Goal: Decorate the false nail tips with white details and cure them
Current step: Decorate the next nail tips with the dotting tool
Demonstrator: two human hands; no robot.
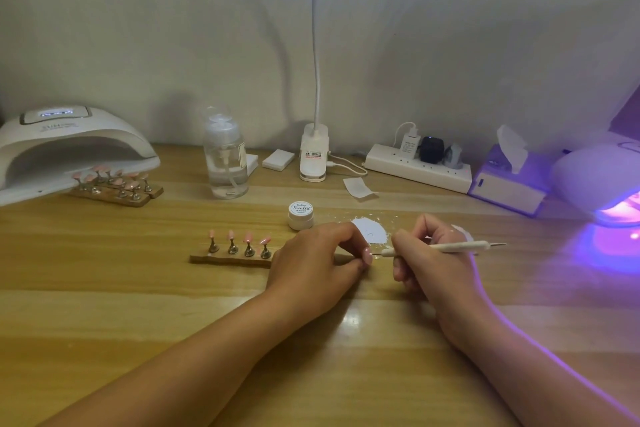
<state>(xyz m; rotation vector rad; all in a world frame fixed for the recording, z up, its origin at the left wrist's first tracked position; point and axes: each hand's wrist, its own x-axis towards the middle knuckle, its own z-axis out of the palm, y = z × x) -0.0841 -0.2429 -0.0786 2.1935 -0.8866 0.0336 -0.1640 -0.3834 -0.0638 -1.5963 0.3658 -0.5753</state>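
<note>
Middle of the table [138, 305]: wooden strip [228, 259] carrying four pink tips [247, 237]. Just right of it, your left hand [311, 260] pinches one nail tip [367, 255] between thumb and fingertips. Your right hand [429, 263] grips the dotting pen [450, 247], point at the nail; contact not discernible. Brace both wrists on the table and dab lightly. The lit curing lamp [602, 180] sits at the right edge.

Room to pass over the near tabletop [121, 315]; the nail stand [230, 259], jar [300, 216] and bottle [225, 163] stand farther back.
</note>
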